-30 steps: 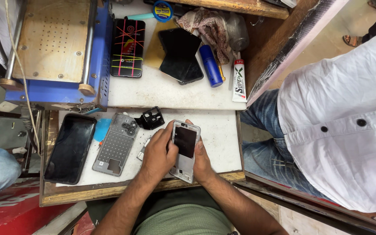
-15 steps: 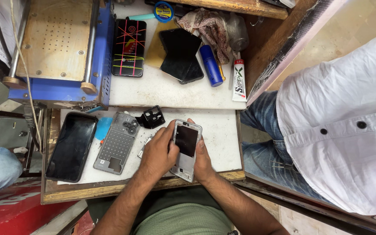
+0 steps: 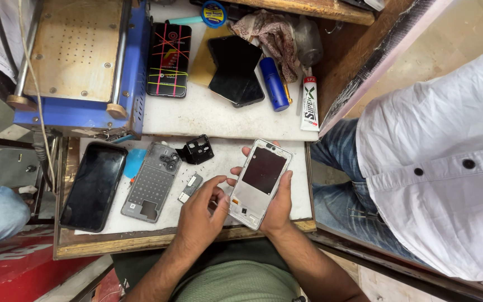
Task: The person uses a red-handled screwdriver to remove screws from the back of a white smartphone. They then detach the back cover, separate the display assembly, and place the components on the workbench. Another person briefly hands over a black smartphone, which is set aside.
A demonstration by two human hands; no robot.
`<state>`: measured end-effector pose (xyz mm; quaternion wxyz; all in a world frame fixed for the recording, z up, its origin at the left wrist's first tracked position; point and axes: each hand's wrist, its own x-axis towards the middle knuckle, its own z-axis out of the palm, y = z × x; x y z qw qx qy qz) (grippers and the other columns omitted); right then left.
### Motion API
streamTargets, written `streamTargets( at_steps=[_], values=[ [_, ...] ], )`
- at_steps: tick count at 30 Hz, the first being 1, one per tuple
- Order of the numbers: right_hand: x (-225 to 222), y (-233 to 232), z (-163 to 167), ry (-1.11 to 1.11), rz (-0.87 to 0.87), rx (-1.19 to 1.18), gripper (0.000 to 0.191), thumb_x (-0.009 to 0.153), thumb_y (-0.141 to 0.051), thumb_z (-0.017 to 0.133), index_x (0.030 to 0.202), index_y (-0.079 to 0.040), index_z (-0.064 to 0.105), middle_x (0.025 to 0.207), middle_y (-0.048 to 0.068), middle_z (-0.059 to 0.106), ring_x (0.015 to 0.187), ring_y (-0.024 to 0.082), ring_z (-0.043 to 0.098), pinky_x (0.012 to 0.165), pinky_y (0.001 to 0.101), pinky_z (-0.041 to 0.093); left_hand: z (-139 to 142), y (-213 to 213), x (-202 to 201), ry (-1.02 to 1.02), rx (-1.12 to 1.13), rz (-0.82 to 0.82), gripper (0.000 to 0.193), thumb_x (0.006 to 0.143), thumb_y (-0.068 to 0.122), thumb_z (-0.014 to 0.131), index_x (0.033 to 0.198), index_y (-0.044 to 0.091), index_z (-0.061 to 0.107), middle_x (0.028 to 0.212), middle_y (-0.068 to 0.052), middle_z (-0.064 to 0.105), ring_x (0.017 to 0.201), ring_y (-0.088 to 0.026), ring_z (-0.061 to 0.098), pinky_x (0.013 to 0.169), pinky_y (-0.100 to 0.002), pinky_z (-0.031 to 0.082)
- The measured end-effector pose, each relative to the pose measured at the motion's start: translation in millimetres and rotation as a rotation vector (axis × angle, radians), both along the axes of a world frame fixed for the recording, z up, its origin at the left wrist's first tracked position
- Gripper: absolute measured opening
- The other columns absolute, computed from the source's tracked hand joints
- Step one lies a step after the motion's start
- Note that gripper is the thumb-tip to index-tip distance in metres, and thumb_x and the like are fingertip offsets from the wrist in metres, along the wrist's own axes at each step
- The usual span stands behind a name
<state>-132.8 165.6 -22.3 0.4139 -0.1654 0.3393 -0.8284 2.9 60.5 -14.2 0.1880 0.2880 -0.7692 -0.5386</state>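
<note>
The right hand (image 3: 278, 210) cradles a white phone frame (image 3: 259, 183) from below and from the side; its fingers (image 3: 236, 169) curl around the left edge and the thumb lies along the right edge. Half a second ago the left hand (image 3: 199, 212) lay over the lower left part of the frame and covered it. Now it has drawn back a little toward the body, and its thumb and forefinger come together at the bottom left corner of the frame, as if pinching something very small; what it is, I cannot tell. Because of this, the dark inner panel of the frame shows fully, so the work seems to be now at that corner.

Just beyond the left fingertips lies a small grey part (image 3: 190, 187) on the white worktop (image 3: 219, 120). Further left of them rests a grey phone back cover (image 3: 152, 182), then a black phone (image 3: 93, 185). Beyond the frame sits a small black camera bracket (image 3: 197, 150). Well beyond the fingers lie a black screen with coloured lines (image 3: 168, 59), a blue cylinder (image 3: 274, 84), a white glue tube (image 3: 309, 102) and a blue machine (image 3: 76, 61). On the right stands another person in a white shirt (image 3: 443, 162).
</note>
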Motion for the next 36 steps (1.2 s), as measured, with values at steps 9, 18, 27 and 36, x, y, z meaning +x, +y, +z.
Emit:
streamTargets(
  at_steps=[9,18,27,36],
  values=[
    [16.5,0.5,11.7,0.154,-0.037,-0.033,0.081,0.105,-0.067,0.036,0.168,-0.025,0.009,0.159,0.021,0.037,0.127,0.036,0.058,0.105,0.0539,0.052,8.4,5.4,-2.9,0.097,-0.414,0.075,0.022,0.09,0.014,0.07,0.11,0.005,0.071,0.086,-0.013,0.075,0.072,-0.028,0.074,0.061,-0.039,0.059],
    [20.9,0.5,4.6,0.138,-0.025,-0.008,0.081,0.104,-0.066,0.04,0.167,-0.024,0.01,0.157,0.022,0.039,0.127,0.034,0.057,0.108,0.0529,0.052,13.9,6.4,-16.7,-0.126,-0.388,0.074,0.016,0.091,0.018,0.067,0.103,0.008,0.072,0.069,-0.011,0.071,0.06,-0.03,0.07,0.053,-0.044,0.056],
    [21.6,-0.5,3.5,0.139,-0.048,-0.01,0.08,0.106,-0.066,0.037,0.167,-0.022,0.01,0.155,0.023,0.04,0.124,0.034,0.059,0.1,0.0528,0.055,5.8,5.2,-5.3,-0.004,-0.392,0.003,0.029,0.084,0.01,0.065,0.112,0.003,0.069,0.085,-0.014,0.073,0.074,-0.031,0.071,0.063,-0.044,0.058],
    [15.4,-2.3,9.8,0.188,-0.075,0.032,0.079,0.105,-0.065,0.033,0.167,-0.022,0.011,0.157,0.022,0.04,0.126,0.033,0.058,0.104,0.0506,0.054,11.0,2.5,-17.1,-0.15,-0.299,-0.056,0.029,0.088,0.012,0.064,0.116,0.004,0.066,0.085,-0.015,0.073,0.076,-0.031,0.072,0.066,-0.044,0.058]
  ],
)
